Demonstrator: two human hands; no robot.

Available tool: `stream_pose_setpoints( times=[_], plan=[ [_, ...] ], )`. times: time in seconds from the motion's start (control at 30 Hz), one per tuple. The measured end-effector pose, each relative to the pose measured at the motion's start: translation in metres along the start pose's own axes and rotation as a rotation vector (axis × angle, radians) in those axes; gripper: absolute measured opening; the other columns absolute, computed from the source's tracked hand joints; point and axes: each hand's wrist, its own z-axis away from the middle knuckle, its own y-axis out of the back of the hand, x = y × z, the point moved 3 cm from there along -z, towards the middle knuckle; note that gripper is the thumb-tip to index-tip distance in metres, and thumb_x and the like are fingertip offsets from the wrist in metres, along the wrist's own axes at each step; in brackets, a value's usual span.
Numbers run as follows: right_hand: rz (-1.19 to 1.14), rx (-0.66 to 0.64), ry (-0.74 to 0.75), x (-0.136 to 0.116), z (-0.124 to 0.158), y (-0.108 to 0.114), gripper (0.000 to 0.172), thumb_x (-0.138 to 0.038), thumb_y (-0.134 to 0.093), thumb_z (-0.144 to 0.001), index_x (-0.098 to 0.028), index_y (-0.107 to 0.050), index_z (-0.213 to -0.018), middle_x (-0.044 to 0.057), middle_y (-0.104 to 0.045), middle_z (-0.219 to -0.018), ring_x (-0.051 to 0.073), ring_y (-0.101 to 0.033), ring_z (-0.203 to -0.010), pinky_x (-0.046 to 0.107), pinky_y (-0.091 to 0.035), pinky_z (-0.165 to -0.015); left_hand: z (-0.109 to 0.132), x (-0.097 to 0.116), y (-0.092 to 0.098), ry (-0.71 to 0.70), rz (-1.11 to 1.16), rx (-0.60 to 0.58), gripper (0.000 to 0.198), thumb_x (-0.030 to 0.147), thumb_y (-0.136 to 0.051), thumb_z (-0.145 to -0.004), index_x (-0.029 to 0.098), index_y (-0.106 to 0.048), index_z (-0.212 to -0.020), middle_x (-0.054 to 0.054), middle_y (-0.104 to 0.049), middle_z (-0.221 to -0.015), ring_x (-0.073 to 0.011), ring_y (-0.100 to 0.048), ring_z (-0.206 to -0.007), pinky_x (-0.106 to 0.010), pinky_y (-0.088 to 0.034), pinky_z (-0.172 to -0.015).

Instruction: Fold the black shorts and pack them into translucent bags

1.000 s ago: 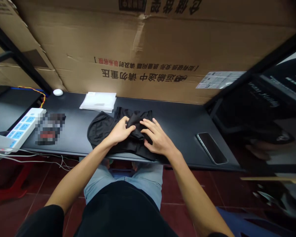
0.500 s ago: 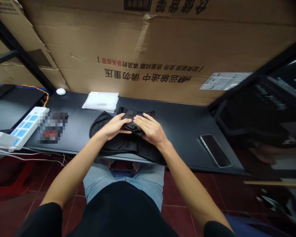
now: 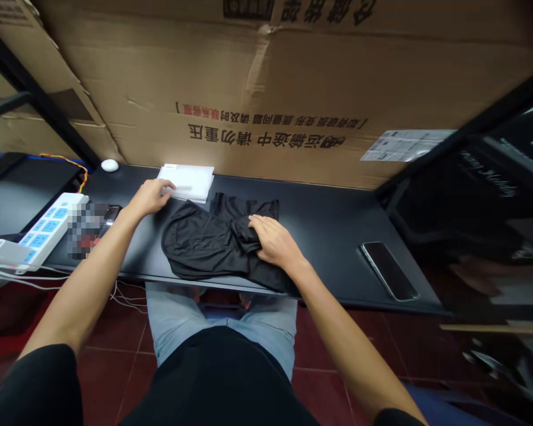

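Observation:
A crumpled black cloth garment (image 3: pixel 199 239) lies on the dark tabletop in front of me, with a rounded end at the left and a straight-edged part at the back. My right hand (image 3: pixel 273 239) rests on its right side, fingers bent over a bunched fold; the thumb is mostly hidden. Farther back and to the left, my left hand (image 3: pixel 153 196) reaches the lower left corner of a stack of thin white sheets or bags (image 3: pixel 193 176). Its fingers are bent but apart, with the fingertips over the stack beside a pale strip.
A phone (image 3: pixel 389 271) lies at the right of the desk (image 3: pixel 328 236). To the left are a white power strip (image 3: pixel 44 228) with cables and a blurred-out item (image 3: pixel 86 231). A small white rounded object (image 3: pixel 109 165) sits before the large cardboard sheet (image 3: pixel 266 77) at the back.
My left hand has let go of the garment and moved left and away from me to the white stack. My right hand stays on the garment, slightly farther right.

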Motion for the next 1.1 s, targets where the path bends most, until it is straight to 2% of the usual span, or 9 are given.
stream_pose_setpoints(
  times=[0.1,0.17,0.37,0.57,0.73,0.9,1.0,1.1],
  plan=[
    [-0.001,-0.062,-0.032,-0.001,-0.001,-0.004,0.097,0.004,-0.063,-0.072,-0.010,-0.044,-0.166,0.021,-0.060,-0.162,0.035,-0.056,-0.153,0.050,-0.049,-0.126,-0.002,-0.001,-0.002,0.028,0.003,-0.007,0.040,0.039,-0.060,-0.093,0.017,-0.082,-0.117,-0.015,-0.082,-0.108,-0.0331,-0.075,-0.101,-0.041,-0.055,-0.098],
    [0.005,-0.097,-0.058,-0.001,-0.002,-0.005,0.104,0.007,-0.062,-0.072,-0.014,-0.037,-0.171,0.019,-0.057,-0.166,0.033,-0.054,-0.155,0.050,-0.049,-0.126,-0.005,-0.002,-0.001,0.017,0.034,-0.034,0.039,0.040,-0.061,-0.091,0.017,-0.084,-0.113,-0.014,-0.083,-0.110,-0.0316,-0.076,-0.098,-0.040,-0.055,-0.097],
    [0.013,-0.125,-0.080,0.000,-0.001,-0.009,0.100,0.007,-0.064,-0.074,-0.014,-0.043,-0.170,0.019,-0.054,-0.167,0.033,-0.051,-0.158,0.049,-0.047,-0.128,-0.016,-0.006,0.006,-0.013,0.049,-0.132,0.034,0.044,-0.065,-0.089,0.021,-0.084,-0.105,-0.012,-0.084,-0.113,-0.0307,-0.075,-0.101,-0.039,-0.055,-0.101],
    [0.006,-0.093,-0.070,0.000,-0.001,-0.011,0.099,0.008,-0.066,-0.073,-0.014,-0.045,-0.168,0.021,-0.056,-0.166,0.034,-0.054,-0.156,0.051,-0.049,-0.126,-0.015,-0.003,0.004,-0.032,0.002,-0.125,0.030,0.043,-0.067,-0.093,0.018,-0.079,-0.104,-0.014,-0.082,-0.111,-0.0324,-0.072,-0.110,-0.041,-0.052,-0.103],
    [0.017,-0.104,-0.074,-0.002,-0.001,-0.011,0.098,0.009,-0.065,-0.072,-0.012,-0.046,-0.166,0.021,-0.056,-0.166,0.035,-0.054,-0.155,0.052,-0.050,-0.126,-0.018,-0.004,0.009,-0.046,0.009,-0.112,0.028,0.043,-0.068,-0.089,0.019,-0.080,-0.096,-0.015,-0.081,-0.106,-0.0318,-0.072,-0.100,-0.041,-0.053,-0.095],
    [0.014,-0.099,-0.079,-0.002,-0.001,-0.012,0.096,0.010,-0.064,-0.073,-0.012,-0.048,-0.166,0.021,-0.055,-0.166,0.035,-0.053,-0.156,0.053,-0.049,-0.126,-0.022,-0.002,0.020,-0.042,0.057,-0.115,0.035,0.051,-0.073,-0.085,0.016,-0.079,-0.087,-0.009,-0.078,-0.088,-0.0229,-0.067,-0.083,-0.034,-0.049,-0.083],
    [-0.001,-0.094,-0.079,-0.001,0.000,-0.012,0.099,0.010,-0.064,-0.072,-0.014,-0.047,-0.166,0.020,-0.054,-0.167,0.035,-0.051,-0.158,0.053,-0.049,-0.127,-0.020,0.006,0.030,-0.052,0.101,-0.094,0.036,0.053,-0.075,-0.084,0.016,-0.078,-0.087,-0.005,-0.074,-0.080,-0.0188,-0.063,-0.076,-0.031,-0.046,-0.079],
    [-0.027,-0.072,-0.075,-0.001,0.002,-0.013,0.104,0.011,-0.064,-0.070,-0.016,-0.045,-0.168,0.019,-0.051,-0.170,0.034,-0.047,-0.160,0.053,-0.047,-0.129,-0.015,0.021,0.038,-0.067,0.137,-0.064,0.033,0.052,-0.074,-0.084,0.019,-0.077,-0.087,-0.005,-0.073,-0.079,-0.0197,-0.063,-0.075,-0.031,-0.045,-0.076]
  ],
)
